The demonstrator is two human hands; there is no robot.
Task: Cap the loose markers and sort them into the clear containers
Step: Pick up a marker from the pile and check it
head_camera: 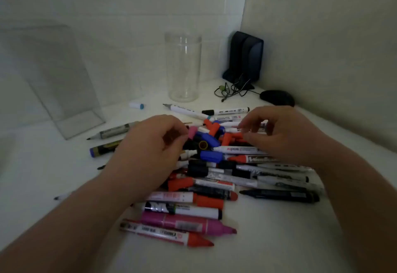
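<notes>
White table top (pixel 53 165) bears everything observed. Clear rectangular container (pixel 64 79) stands at the far left, tilted back, nothing inside. Heap of markers (pixel 214 178) lies at the centre of the table, none in either container; red, black, blue, pink and white barrels lie crossed, some capped, some with bare tips. Clear round jar (pixel 183 66) stands upright behind the heap, near the wall, nothing inside.

Left hand (pixel 148 146) rests on the heap's left side, fingers curled, tips drawn together just beside a pink cap (pixel 192 132); whether they pinch anything cannot be told. Right hand (pixel 277 135) hangs over the heap's far right, fingers curled, thumb and forefinger on either side of a white marker (pixel 233 130); grip not confirmed.

Black speakers (pixel 247 55) stand in the corner, a black mouse (pixel 277 97) and tangled cable (pixel 232 89) near them. Loose blue cap (pixel 209 139) lies between the hands.
</notes>
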